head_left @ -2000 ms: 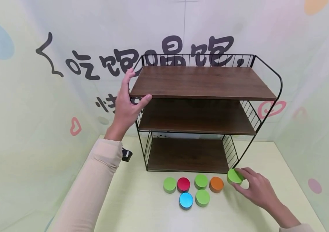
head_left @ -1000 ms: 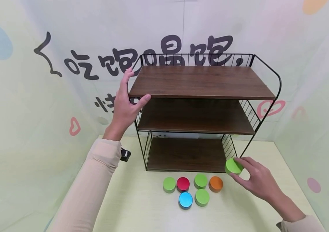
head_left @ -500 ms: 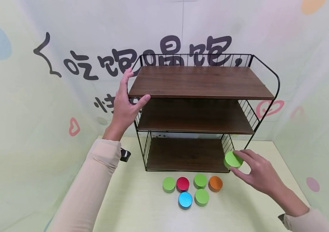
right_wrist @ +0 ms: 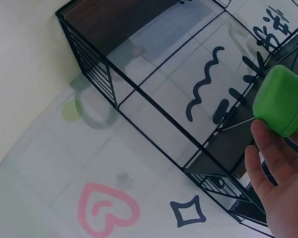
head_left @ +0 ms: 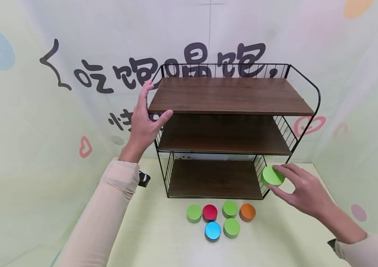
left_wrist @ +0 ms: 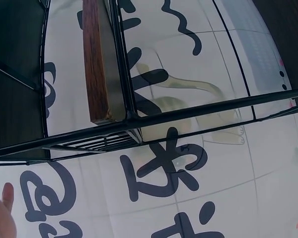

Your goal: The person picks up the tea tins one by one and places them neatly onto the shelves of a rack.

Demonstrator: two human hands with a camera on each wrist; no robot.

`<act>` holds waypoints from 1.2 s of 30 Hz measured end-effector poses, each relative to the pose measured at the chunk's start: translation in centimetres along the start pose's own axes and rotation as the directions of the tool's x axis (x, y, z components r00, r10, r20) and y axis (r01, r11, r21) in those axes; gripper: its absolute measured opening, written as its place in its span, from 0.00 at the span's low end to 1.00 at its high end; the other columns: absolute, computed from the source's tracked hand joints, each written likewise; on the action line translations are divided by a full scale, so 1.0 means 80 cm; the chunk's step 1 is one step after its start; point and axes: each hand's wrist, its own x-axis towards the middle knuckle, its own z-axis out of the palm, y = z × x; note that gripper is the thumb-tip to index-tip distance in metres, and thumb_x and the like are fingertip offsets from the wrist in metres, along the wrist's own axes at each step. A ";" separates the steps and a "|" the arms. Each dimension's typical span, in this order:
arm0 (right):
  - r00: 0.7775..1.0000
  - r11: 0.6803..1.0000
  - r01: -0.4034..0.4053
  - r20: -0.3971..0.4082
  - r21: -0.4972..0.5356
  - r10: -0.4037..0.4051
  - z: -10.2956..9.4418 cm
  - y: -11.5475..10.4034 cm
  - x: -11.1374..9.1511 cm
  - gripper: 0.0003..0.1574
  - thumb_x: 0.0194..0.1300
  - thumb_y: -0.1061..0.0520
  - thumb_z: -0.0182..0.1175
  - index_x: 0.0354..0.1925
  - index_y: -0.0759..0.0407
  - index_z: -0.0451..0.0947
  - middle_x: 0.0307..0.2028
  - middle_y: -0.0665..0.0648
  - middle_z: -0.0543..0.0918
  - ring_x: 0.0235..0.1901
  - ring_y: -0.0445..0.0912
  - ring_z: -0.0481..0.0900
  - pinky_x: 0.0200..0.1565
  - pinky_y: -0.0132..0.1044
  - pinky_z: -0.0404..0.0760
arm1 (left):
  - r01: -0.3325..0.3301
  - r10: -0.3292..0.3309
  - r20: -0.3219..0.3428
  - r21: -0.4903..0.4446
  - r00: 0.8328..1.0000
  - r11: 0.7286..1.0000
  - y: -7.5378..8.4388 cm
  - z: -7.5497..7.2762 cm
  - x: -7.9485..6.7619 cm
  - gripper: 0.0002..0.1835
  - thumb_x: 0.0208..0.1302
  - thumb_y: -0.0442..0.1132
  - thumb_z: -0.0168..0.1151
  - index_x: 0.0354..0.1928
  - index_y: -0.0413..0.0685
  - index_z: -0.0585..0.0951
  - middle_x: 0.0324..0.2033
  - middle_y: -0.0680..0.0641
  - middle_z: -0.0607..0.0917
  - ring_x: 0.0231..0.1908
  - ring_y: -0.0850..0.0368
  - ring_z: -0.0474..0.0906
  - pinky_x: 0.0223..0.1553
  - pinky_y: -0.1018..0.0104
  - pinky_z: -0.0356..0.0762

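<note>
My left hand [head_left: 143, 120] rests at the upper left corner of a black wire rack with brown wooden shelves [head_left: 232, 95]. Its thumb lies by the top shelf's front edge; its fingers extend up along the side. In my right hand [head_left: 309, 189] a small round green tin [head_left: 273, 175] is pinched between thumb and fingers, raised beside the rack's lower right side. The right wrist view shows a seam round this green tin [right_wrist: 279, 101]. On the table stand a red tin [head_left: 210, 213], an orange tin [head_left: 247, 212], a blue tin [head_left: 213, 231] and 3 more green tins [head_left: 231, 227].
The rack has a bottom shelf [head_left: 214, 180] and a middle shelf [head_left: 224, 133], with wire side panels and slanted front posts. A printed cloth backdrop [head_left: 59, 129] encloses the pale table [head_left: 162, 237] behind and at both sides.
My right hand has lifted the green tin from near the table up along the rack's right side, lately shifting slightly right. My left hand stays at the rack's corner; the other tins stay put.
</note>
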 end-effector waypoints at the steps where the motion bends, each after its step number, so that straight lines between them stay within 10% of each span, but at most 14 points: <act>1: 1.000 1.000 0.006 -0.004 -0.001 -0.006 -0.002 0.000 0.001 0.41 0.68 0.29 0.50 0.46 0.65 0.84 0.39 0.57 0.84 0.36 0.51 0.83 0.38 0.44 0.78 | -0.003 0.003 -0.001 -0.004 1.000 1.000 0.000 0.000 0.000 0.44 0.60 0.60 0.66 0.73 0.52 0.61 0.75 0.52 0.61 0.72 0.66 0.55 0.69 0.51 0.55; 36: 0.977 0.983 0.163 -0.129 -0.081 -0.173 -0.080 0.004 0.099 0.41 0.69 0.32 0.51 0.44 0.69 0.84 0.37 0.63 0.85 0.33 0.51 0.81 0.29 0.39 0.75 | -0.014 0.014 0.007 -0.006 1.000 1.000 -0.002 0.001 0.001 0.43 0.61 0.57 0.67 0.73 0.50 0.61 0.75 0.49 0.61 0.73 0.66 0.53 0.71 0.53 0.53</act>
